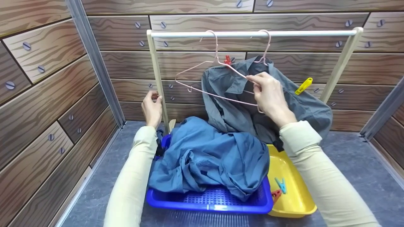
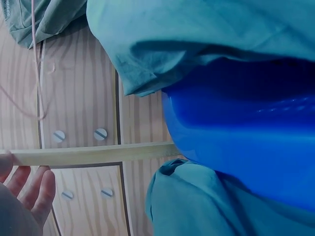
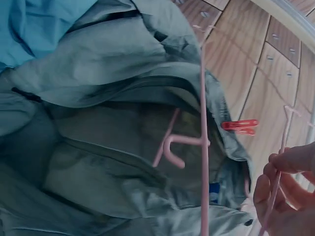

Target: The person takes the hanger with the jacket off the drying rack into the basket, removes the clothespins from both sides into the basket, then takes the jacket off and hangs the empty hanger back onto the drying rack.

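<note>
Booth with wood-print walls [image 1: 195,23], brown planks and printed screws, grey metal strips [image 1: 98,63] at the corners. Base is a mottled dark-grey surface [image 1: 353,164]. Standing in it: clothes rack [image 1: 300,33], white bar, pale wooden posts. Grey garment [image 1: 303,104] hangs from the bar at centre-right. Blue garment [image 1: 202,151] heaped in a blue plastic basket [image 1: 210,208], perforated bottom; yellow tray [image 1: 296,205] just right of it. Right hand [image 1: 273,93]: grip pinched on one shoulder of the front pink hanger [image 1: 234,69], which is hooked on the bar, in front of the grey garment, no clothes on it. Left hand [image 1: 152,108]: at the left post, fingers bent; can't tell if grip is clamped. Second pink hanger [image 1: 269,41] bears the grey garment. Yellow clothespin [image 1: 304,86] and red clothespin [image 1: 228,60] at that garment's shoulders; teal clothespin [image 1: 280,185] in the tray.
</note>
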Action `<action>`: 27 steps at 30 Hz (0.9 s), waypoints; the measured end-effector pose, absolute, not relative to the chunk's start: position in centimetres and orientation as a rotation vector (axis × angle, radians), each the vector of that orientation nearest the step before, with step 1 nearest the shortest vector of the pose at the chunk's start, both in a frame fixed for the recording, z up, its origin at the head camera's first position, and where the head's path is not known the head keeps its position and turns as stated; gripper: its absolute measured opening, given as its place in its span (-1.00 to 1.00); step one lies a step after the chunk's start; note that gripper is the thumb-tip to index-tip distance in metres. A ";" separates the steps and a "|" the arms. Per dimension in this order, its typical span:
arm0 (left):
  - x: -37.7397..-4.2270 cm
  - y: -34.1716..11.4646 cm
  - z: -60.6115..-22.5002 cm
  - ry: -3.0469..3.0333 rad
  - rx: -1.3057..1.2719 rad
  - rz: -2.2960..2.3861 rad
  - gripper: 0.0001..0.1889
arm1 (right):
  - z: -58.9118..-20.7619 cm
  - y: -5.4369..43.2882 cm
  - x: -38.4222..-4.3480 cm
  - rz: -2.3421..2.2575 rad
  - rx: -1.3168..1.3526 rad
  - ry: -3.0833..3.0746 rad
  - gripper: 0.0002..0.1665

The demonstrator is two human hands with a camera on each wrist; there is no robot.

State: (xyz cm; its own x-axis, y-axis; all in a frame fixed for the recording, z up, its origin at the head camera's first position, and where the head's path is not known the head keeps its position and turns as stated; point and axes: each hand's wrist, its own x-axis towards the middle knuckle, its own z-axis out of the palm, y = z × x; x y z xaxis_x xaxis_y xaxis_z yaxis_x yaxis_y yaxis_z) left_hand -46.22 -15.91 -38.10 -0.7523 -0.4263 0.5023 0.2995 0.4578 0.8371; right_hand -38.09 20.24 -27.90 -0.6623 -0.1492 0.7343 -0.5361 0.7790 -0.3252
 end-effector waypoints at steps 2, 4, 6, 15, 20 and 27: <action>-46.2 -15.9 -38.2 -2.018 0.105 -1.350 -0.87 | -28.3 20.3 -38.3 0.699 0.524 -2.260 -0.51; -46.2 -16.0 -38.1 -2.021 0.109 -1.354 -0.86 | -28.8 20.4 -38.5 0.699 0.538 -2.255 -0.50; -46.2 -16.0 -38.1 -2.020 0.109 -1.367 -0.86 | -29.2 20.3 -38.5 0.695 0.548 -2.251 -0.47; -46.1 -16.1 -37.9 -2.016 0.123 -1.387 -0.86 | -30.2 20.1 -37.7 0.655 0.577 -2.228 -0.43; -46.1 -16.4 -38.0 -2.022 0.075 -1.394 -0.85 | -30.6 20.2 -36.9 0.660 0.595 -2.197 -0.48; -45.6 -17.1 -38.0 -2.078 0.009 -1.410 -0.81 | -31.2 20.6 -35.1 0.660 0.656 -2.086 -0.53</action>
State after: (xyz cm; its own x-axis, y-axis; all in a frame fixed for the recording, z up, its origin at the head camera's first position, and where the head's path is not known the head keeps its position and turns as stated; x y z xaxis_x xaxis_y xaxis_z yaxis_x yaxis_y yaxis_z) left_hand -45.58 -17.14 -38.03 -0.8076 -0.3362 0.4845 0.3260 0.4302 0.8418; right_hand -35.09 20.56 -31.24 -0.5176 -0.2156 0.8280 -0.6525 0.7254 -0.2190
